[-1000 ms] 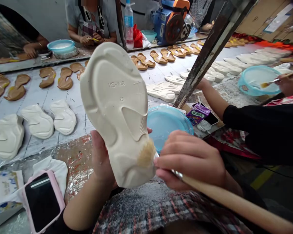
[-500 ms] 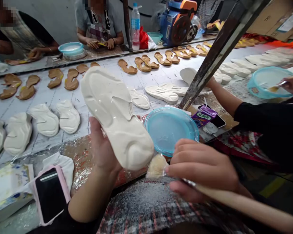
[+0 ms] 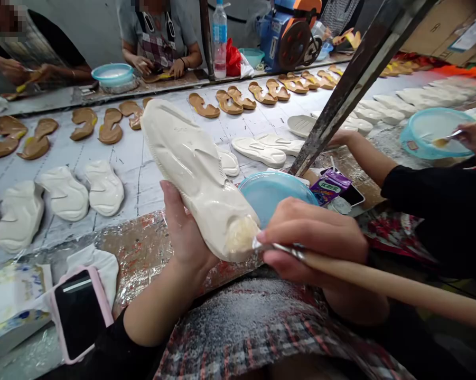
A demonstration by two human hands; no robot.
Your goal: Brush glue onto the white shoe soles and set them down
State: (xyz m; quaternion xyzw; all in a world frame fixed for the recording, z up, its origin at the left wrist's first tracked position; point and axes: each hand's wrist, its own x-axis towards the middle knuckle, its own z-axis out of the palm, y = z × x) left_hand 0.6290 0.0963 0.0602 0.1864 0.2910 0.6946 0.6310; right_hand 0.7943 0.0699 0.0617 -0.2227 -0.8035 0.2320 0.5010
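My left hand [image 3: 184, 232] is closed around a cream shoe sole [image 3: 196, 171], holding it up from below and tilted on its side. Its surface shines wet. My right hand [image 3: 315, 240] grips a brush [image 3: 341, 272] with a long wooden handle. The pale bristles press against the sole's near end. Just behind the brush stands a blue plastic bowl [image 3: 275, 192].
A pink-cased phone [image 3: 79, 311] lies at the lower left on foil. Rows of white soles [image 3: 65, 195] and brown soles [image 3: 111, 126] cover the conveyor. A person in a black sleeve [image 3: 428, 200] works at my right with another blue bowl [image 3: 434, 132]. A slanted metal post [image 3: 341, 84] rises nearby.
The brush came off the sole's end, dropped below it, then returned to press on it. My left hand turned the sole from face-on to edge-on.
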